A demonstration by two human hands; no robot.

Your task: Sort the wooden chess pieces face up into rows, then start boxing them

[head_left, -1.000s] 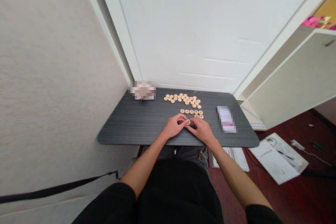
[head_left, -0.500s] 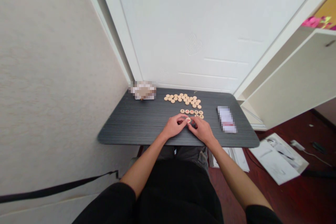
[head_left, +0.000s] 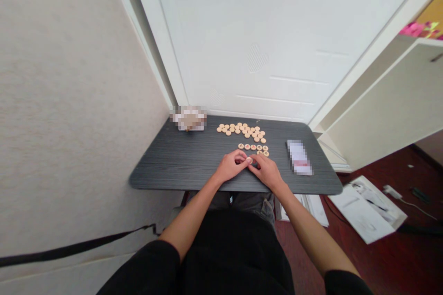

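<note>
At the far left corner of the table (head_left: pixel 183 161) lies a bundle (head_left: pixel 188 119), too blurred for me to name. To the right of it, near the far edge and around its middle, plain-looking discs (head_left: pixel 245 131) lie in a loose band, many of them touching.

My left hand (head_left: pixel 230 167) is curled near the table's front edge, thumb and finger pinching one small disc (head_left: pixel 249 161). The disc sits between my hands, nearer that edge than the others, and my thumb hides part of its face. Best, I judge, to hold it by the rim with light pads, so the marking shows and it can turn without slipping.

Just beyond is a row of five marked discs (head_left: pixel 253 147), two of them red; I should keep my knuckles low and off these. My right hand (head_left: pixel 266 169) has its fingertips bent in at the disc's right side; whether they press on it I cannot tell. Two more marked discs (head_left: pixel 266 153) lie just past those fingers, easily nudged. Toward the right edge is a flat, blurred slab (head_left: pixel 299 156), apart from my hands.
</note>
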